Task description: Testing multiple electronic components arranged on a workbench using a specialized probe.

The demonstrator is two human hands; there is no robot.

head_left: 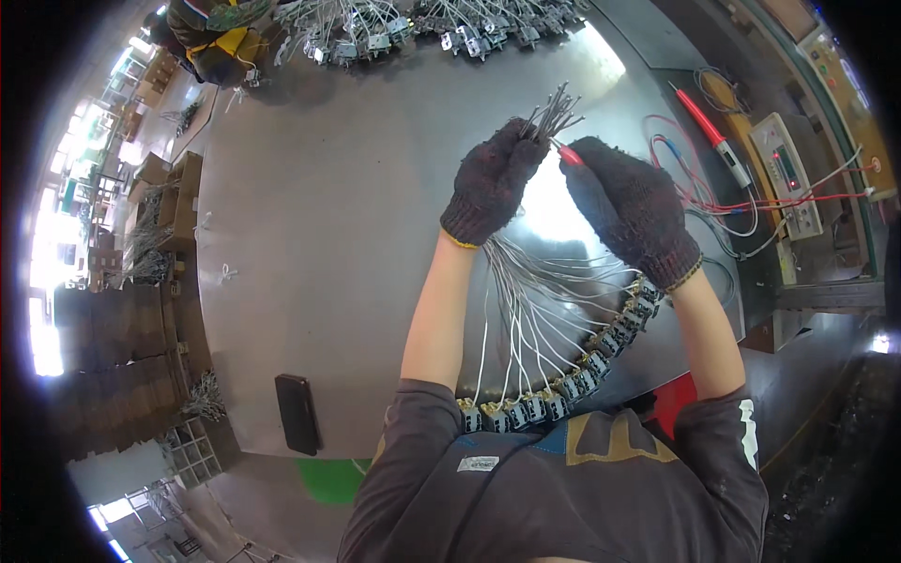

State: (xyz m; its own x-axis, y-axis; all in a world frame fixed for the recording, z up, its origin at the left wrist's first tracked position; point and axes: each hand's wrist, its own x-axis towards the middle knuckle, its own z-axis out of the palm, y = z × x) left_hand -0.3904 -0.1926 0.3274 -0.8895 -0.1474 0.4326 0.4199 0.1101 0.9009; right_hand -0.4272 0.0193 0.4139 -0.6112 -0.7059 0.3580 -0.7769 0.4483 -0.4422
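Note:
My left hand [495, 178], in a dark knitted glove, is closed round a bundle of grey wires [556, 114] whose ends fan out above the fist. From below that fist, thin white and grey wires [526, 281] run to a curved row of small black-and-silver switch-like parts [587, 375] along the near edge of the table. My right hand [631, 202], gloved too, grips a red-tipped probe [570, 155]. Its thin tip points at the wire ends; whether they touch, I cannot tell. Most of the probe is hidden by the glove.
A metal table [310, 206] spreads beneath. Wired parts [375, 38] lie heaped at its far edge. At right, a red-and-white probe [709, 127] lies near a tester box [788, 174] with red leads. A black phone [297, 413] lies near left. Another person [221, 42] is at far left.

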